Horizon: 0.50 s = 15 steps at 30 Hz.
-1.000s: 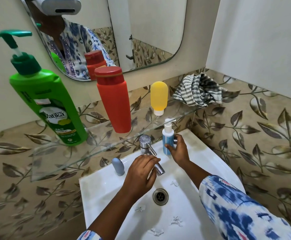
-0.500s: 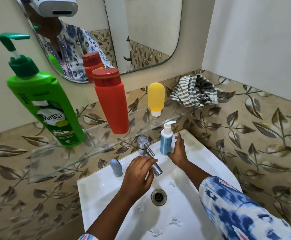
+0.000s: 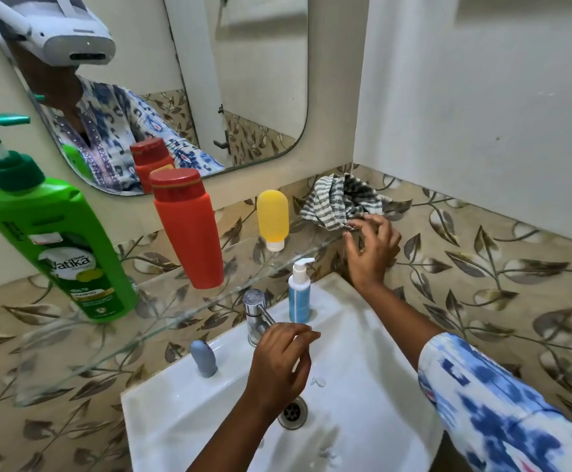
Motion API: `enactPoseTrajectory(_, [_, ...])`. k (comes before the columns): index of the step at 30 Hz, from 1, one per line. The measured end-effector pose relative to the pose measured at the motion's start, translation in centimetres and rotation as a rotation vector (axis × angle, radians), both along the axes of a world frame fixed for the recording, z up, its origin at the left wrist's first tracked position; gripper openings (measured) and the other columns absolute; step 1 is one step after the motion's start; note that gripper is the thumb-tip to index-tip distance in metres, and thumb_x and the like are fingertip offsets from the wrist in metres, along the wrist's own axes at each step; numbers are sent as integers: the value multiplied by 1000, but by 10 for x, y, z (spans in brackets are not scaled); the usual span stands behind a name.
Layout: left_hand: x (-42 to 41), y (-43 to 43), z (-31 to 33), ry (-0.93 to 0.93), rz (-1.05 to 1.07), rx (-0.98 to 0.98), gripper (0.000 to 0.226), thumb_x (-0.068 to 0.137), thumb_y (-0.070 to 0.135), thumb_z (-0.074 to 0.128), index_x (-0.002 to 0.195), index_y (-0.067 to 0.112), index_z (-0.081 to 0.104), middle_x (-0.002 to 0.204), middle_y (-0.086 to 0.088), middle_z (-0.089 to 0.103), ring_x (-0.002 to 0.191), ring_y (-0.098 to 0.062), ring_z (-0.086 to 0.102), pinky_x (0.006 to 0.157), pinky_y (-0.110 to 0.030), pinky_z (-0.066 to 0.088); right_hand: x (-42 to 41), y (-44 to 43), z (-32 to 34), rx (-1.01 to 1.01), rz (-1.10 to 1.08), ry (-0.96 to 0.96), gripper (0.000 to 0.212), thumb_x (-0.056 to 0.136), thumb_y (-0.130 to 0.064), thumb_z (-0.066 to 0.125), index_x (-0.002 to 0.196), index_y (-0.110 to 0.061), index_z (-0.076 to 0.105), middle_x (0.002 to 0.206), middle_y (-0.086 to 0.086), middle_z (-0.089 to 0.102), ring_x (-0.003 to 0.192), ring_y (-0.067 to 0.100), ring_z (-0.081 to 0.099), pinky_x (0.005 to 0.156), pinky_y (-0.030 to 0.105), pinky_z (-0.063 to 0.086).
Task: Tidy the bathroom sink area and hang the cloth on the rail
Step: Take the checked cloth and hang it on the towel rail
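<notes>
A crumpled grey-and-white striped cloth (image 3: 340, 202) lies at the right end of the glass shelf (image 3: 162, 315), in the wall corner. My right hand (image 3: 373, 248) is raised to it, thumb and forefinger pinching its lower edge while the other fingers spread. My left hand (image 3: 282, 364) hovers over the spout of the chrome tap (image 3: 254, 306), fingers loosely curled and holding nothing. A small blue pump bottle (image 3: 299, 298) stands on the rim of the white sink (image 3: 362, 338), just right of the tap.
On the shelf stand a green shampoo pump bottle (image 3: 58, 257), a red bottle (image 3: 187, 229) and a yellow bottle (image 3: 272, 216). A small grey bottle (image 3: 203, 359) sits left of the tap. Small white scraps (image 3: 318, 381) lie near the drain (image 3: 293, 412). A mirror (image 3: 236, 80) hangs above.
My right hand let go of the blue pump bottle, left it on the sink rim, and rose to the cloth on the shelf. My left hand stayed by the tap.
</notes>
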<state>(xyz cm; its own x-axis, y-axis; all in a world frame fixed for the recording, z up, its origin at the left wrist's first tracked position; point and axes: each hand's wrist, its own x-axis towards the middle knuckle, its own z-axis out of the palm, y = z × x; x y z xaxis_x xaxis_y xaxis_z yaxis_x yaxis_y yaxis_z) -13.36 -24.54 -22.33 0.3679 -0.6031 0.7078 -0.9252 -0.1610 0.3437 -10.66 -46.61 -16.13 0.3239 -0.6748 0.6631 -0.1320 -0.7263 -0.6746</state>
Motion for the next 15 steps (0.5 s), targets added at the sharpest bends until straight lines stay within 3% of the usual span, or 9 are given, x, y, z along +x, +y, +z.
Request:
enactPoseTrajectory(5, [-4,-9,13,-24,10,-1,26,80,4,55,101,17,63,96,0,68,91,-13,58,79,-22,42,-10,-20,24,102,190,-109,10,89,-7,60,96,-1,63,93,16,66,92,32,56,78,35,44])
enactPoseTrajectory(9, [-9,-20,29,-43,12,-42,23,80,7,55,98,16,66,93,1,69,92,-11,59,80,-20,41,-25,-33,61,268,227,-269,12,94,-19,54,96,-8,59,75,-11,55,73,14,51,60,8,38])
enactPoseTrajectory(12, [-17,-34,50,59,22,-160,20,83,12,52,95,14,67,94,2,68,94,-10,59,80,-22,45,-40,-49,99,271,245,-360,12,94,-13,54,99,-4,59,83,-4,58,83,15,53,71,23,43])
enactPoseTrajectory(15, [-27,-57,84,160,-5,-298,21,85,16,50,99,13,65,96,4,65,94,-8,59,78,-30,50,-63,-60,141,231,362,-256,8,93,-9,56,94,-13,63,88,0,62,85,13,57,77,29,44])
